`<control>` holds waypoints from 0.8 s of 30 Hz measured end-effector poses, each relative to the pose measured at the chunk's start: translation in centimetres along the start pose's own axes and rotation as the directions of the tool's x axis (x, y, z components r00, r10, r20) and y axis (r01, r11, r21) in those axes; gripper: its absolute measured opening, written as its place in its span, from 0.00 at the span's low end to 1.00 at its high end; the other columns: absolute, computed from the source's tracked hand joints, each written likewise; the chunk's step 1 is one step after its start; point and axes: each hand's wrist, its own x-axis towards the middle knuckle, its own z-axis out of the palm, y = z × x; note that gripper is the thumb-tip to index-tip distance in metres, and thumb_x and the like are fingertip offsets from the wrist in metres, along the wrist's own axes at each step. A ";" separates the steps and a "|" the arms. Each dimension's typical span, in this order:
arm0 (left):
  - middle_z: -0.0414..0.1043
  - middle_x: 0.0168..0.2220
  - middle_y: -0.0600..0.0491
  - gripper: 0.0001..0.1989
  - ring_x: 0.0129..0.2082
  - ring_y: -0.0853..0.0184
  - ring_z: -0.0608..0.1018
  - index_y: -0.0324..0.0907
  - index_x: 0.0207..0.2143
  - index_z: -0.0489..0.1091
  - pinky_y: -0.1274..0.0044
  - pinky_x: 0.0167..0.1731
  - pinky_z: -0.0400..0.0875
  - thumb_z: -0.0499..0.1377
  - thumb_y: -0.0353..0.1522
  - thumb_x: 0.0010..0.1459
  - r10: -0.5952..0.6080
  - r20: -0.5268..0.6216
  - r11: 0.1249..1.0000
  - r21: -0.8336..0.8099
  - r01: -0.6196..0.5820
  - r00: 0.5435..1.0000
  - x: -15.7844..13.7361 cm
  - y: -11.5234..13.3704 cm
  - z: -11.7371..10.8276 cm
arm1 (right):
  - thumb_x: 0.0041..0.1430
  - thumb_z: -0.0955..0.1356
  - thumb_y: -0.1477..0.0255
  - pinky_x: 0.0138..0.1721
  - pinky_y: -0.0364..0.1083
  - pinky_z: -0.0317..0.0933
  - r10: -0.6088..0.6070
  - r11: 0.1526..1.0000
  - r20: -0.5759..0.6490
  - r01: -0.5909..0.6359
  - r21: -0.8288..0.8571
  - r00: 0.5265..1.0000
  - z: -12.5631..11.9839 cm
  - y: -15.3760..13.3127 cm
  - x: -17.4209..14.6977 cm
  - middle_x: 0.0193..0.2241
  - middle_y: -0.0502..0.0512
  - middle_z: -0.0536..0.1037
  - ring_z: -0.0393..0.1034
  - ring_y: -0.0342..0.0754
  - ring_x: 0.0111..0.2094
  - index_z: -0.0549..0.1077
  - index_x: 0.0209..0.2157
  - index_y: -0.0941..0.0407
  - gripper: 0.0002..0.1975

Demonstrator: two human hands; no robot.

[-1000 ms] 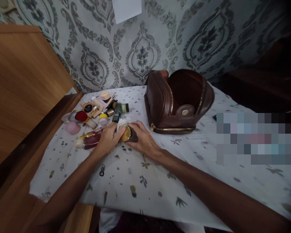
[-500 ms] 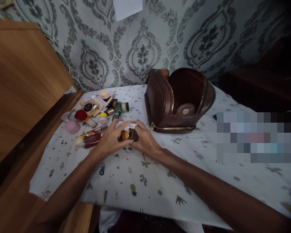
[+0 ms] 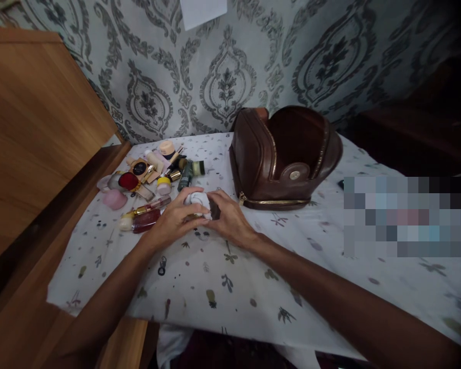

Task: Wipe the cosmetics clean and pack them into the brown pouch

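My left hand [image 3: 176, 211] is closed, its fingers wrapped round a white crumpled cloth [image 3: 197, 200]. Against the cloth sits a small, dark brown shiny item [image 3: 214, 209] with gold on it, gripped by my right hand [image 3: 232, 218]. Its kind is hard to make out, since fingers and cloth cover most of it. Both hands meet just above the table's middle. Left of them lie a bottle of dark red liquid [image 3: 146, 221] and a slim pink tube with a gold cap [image 3: 151, 206]. Just behind is a dark green tube [image 3: 185, 177].
A brown leather bag [image 3: 255, 159] stands unzipped at the back right. Several cosmetics, including a pink sponge [image 3: 114, 200] and a yellow-lidded jar [image 3: 163, 186], lie at the left on the patterned tablecloth [image 3: 230, 307]. A wooden panel [image 3: 34, 123] rises at the left; a blurred patch covers the right.
The white cloth has come forward over the gold part of the small item, which is now mostly hidden. My hands stay in about the same place. The bag and cosmetics have not moved.
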 end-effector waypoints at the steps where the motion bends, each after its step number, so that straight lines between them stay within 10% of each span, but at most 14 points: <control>1: 0.63 0.59 0.45 0.06 0.57 0.59 0.70 0.42 0.39 0.76 0.68 0.54 0.68 0.60 0.34 0.63 -0.011 0.000 1.000 -0.020 0.011 1.000 0.0 0.0 0.0 | 0.49 0.74 0.72 0.47 0.54 0.66 0.007 1.000 0.007 -0.007 0.003 1.000 0.0 0.0 0.0 0.45 0.61 0.73 0.70 0.57 0.46 0.70 0.48 0.59 0.23; 18: 0.70 0.56 0.42 0.17 0.45 0.63 0.77 0.39 0.17 0.63 0.73 0.40 0.71 0.60 0.31 0.59 -0.124 -0.070 0.984 -0.138 0.113 0.990 -0.3 -0.2 0.9 | 0.52 0.71 0.73 0.55 0.55 0.62 -0.021 0.993 0.056 0.014 0.117 0.998 -0.5 0.0 0.2 0.54 0.61 0.73 0.68 0.55 0.54 0.65 0.57 0.54 0.29; 24: 0.73 0.52 0.44 0.12 0.42 0.65 0.76 0.42 0.25 0.60 0.75 0.38 0.69 0.60 0.33 0.58 -0.218 -0.095 0.963 -0.180 0.199 0.971 -0.1 0.0 0.9 | 0.48 0.71 0.74 0.50 0.51 0.64 0.059 0.993 0.075 -0.066 0.100 0.995 -0.5 -0.3 0.2 0.49 0.58 0.76 0.71 0.54 0.48 0.66 0.54 0.54 0.29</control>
